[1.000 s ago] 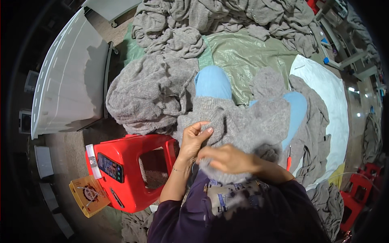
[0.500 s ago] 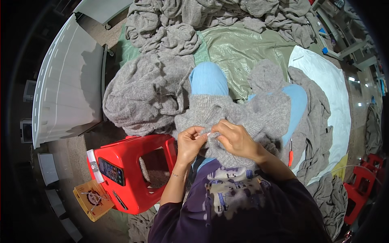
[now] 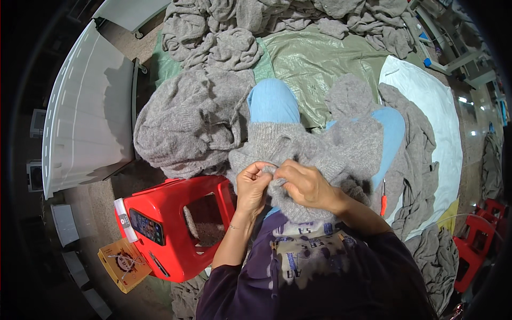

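Note:
A fuzzy grey knitted garment [image 3: 314, 146] lies across my lap, its ribbed band over my left knee. My left hand [image 3: 253, 184] pinches a fold of it between thumb and fingers. Close against it, my right hand [image 3: 306, 184] grips the same fold with curled fingers. The fingertips of both hands almost meet on the knit. Whether a small tool sits between them is hidden. Beside my left leg a large bundle of grey knitwear [image 3: 189, 125] is heaped.
At left a red plastic stool [image 3: 176, 266] carries a phone [image 3: 146, 226], a white remote-like object [image 3: 125, 220] and a small dark cutter-like tool [image 3: 159, 265]. A yellow box [image 3: 125, 264] stands beside it. An orange-handled screwdriver-like tool [image 3: 383, 205] lies at right. More knitwear [image 3: 229, 48] covers green sheeting [image 3: 320, 58] ahead.
My hands stay pinched on the grey knit, with slight shifts of the fingers. The right hand's fingers have curled a little more over the fold. The whole view has shifted slightly.

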A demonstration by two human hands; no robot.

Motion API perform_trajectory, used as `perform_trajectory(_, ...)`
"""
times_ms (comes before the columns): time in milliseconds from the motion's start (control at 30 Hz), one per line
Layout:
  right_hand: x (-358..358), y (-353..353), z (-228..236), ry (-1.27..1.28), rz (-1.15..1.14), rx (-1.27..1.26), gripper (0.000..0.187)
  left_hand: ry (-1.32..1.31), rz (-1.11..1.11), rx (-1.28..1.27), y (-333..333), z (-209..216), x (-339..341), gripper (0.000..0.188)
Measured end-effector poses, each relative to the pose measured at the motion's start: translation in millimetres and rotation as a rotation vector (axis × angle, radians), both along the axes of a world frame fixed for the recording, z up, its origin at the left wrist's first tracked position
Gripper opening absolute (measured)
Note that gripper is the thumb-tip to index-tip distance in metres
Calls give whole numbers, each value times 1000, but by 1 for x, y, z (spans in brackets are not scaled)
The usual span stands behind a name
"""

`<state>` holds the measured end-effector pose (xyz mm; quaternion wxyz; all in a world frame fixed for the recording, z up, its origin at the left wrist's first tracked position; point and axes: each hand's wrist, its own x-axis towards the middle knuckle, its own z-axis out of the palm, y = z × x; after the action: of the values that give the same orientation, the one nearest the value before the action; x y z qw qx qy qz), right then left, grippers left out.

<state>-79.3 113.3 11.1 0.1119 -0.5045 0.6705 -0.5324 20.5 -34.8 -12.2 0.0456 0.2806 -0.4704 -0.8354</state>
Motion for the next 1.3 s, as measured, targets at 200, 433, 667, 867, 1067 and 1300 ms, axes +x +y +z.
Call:
perform_trajectory(200,10,-1,1,-15,63,59,35,-1,185,-154,17,-6,-8,9)
perform_trajectory(433,8,3,2,268,-303,-155,38,12,303,-193,11,-4,-18,10)
perform_trajectory(667,10,1,11,404,-249,-308,34,205,64,300,5,31,-4,9)
perform_trajectory(867,10,-2,11,428,-324,-210,28,209,118,236,12,28,1,12)
perform_trajectory(1067,11,-1,11,210,-336,-97,24,177,87,-150,7,21,6,20)
perform_trajectory(1300,-13,5,19,-452,-27,140,14,165,-12,-356,4,25,7,15)
